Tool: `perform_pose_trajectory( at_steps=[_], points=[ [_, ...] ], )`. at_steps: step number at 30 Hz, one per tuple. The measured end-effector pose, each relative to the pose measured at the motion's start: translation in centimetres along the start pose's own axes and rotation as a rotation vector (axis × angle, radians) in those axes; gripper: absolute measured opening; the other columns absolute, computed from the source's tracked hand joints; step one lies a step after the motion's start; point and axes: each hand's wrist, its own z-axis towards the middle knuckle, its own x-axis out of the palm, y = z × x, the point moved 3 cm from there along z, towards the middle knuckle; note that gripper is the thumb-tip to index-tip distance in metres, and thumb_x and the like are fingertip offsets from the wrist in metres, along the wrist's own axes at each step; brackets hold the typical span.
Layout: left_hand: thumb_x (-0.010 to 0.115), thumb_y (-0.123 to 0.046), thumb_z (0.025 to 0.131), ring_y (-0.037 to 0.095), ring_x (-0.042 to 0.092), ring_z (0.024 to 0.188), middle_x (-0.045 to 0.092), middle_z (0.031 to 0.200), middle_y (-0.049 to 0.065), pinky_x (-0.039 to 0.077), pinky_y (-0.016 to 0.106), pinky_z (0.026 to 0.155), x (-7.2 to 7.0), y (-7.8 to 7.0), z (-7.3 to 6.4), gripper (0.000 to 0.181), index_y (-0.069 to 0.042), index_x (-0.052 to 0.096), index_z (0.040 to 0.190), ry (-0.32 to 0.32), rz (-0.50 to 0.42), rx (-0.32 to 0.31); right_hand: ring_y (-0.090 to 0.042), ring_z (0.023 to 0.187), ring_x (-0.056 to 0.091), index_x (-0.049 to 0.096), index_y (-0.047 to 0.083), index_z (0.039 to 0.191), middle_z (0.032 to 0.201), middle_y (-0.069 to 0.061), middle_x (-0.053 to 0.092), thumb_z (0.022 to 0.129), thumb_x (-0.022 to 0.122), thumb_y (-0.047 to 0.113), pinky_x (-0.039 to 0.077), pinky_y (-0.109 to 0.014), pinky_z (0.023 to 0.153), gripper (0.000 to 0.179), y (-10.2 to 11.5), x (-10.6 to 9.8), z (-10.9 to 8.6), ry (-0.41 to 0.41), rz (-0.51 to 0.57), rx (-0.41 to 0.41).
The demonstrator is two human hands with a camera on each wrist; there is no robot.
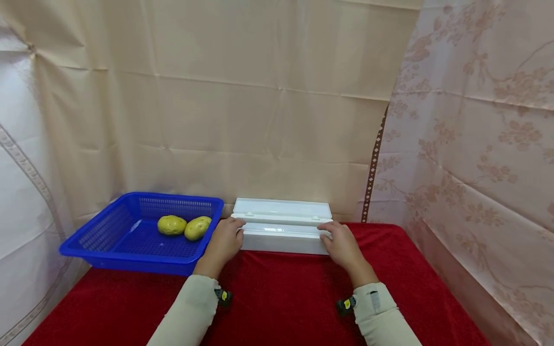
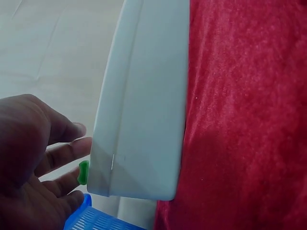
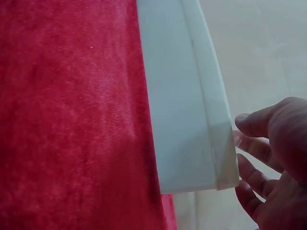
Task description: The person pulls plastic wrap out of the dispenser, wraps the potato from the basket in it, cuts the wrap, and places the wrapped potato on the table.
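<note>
A long white box (image 1: 283,244) lies lengthwise on the red cloth, its hinged lid (image 1: 283,207) raised at the back. My left hand (image 1: 226,238) is at its left end, fingertips right at the upper rim. In the left wrist view the thumb stands off from the box, and a small green tab (image 2: 83,172) shows by the fingers. My right hand (image 1: 342,242) mirrors it at the right end, relaxed fingers (image 3: 256,179) against the end of the rim. Neither hand wraps round the box. Something glossy shows along its inside.
A blue plastic basket (image 1: 143,263) stands on the left, close beside my left wrist, with two yellow-green potatoes (image 1: 171,225) inside. Red cloth (image 1: 285,298) covers the table. Beige sheeting (image 1: 268,120) hangs behind, and a flowered curtain (image 1: 484,144) hangs at the right.
</note>
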Motion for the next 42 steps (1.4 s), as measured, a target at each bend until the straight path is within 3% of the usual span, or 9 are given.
perform_pose_trajectory(
  at_steps=[7,17,26,36,42],
  points=[
    [0.068,0.000,0.089,0.040,0.069,0.099,0.073,0.102,0.020,0.053,0.051,0.093,-0.07,-0.01,-0.21,0.018,0.001,0.079,0.103,-0.030,0.035,0.015,-0.039,0.111,0.063,0.080,0.010,0.107,0.118,-0.013,0.074,0.089,0.074,0.005,0.049,-0.056,0.096,0.019,0.39,0.46,0.03,-0.016,-0.056,-0.014],
    [0.069,-0.002,0.087,0.037,0.064,0.097,0.068,0.100,0.016,0.050,0.049,0.093,-0.03,-0.10,-0.27,0.017,-0.001,0.081,0.099,0.001,0.056,0.002,-0.036,0.106,0.066,0.081,0.010,0.103,0.111,-0.011,0.075,0.089,0.074,0.005,0.051,-0.054,0.091,0.017,0.48,0.56,0.11,-0.052,-0.099,-0.015],
    [0.075,-0.005,0.087,0.034,0.064,0.100,0.069,0.099,0.011,0.050,0.047,0.095,0.21,0.11,-0.19,0.011,-0.006,0.082,0.096,0.016,0.068,-0.025,-0.036,0.102,0.069,0.081,0.008,0.097,0.101,-0.012,0.077,0.086,0.076,0.002,0.052,-0.051,0.092,0.014,0.12,0.82,0.02,-0.121,-0.040,0.015],
    [0.081,-0.004,0.082,0.034,0.066,0.091,0.070,0.090,0.009,0.052,0.045,0.087,0.23,0.06,0.07,0.006,-0.008,0.082,0.087,-0.046,0.046,0.008,-0.034,0.096,0.070,0.080,0.009,0.093,0.097,-0.012,0.076,0.084,0.075,-0.002,0.053,-0.050,0.088,0.014,-0.31,0.83,0.05,-0.195,-0.012,-0.001],
    [0.080,-0.004,0.083,0.034,0.066,0.090,0.070,0.088,0.009,0.052,0.046,0.086,0.23,0.07,-0.09,0.005,-0.008,0.081,0.086,-0.063,0.036,-0.006,-0.032,0.094,0.071,0.078,0.008,0.093,0.095,-0.012,0.074,0.085,0.074,-0.004,0.054,-0.048,0.086,0.016,-0.47,1.01,0.02,-0.228,-0.006,-0.036]
  ],
)
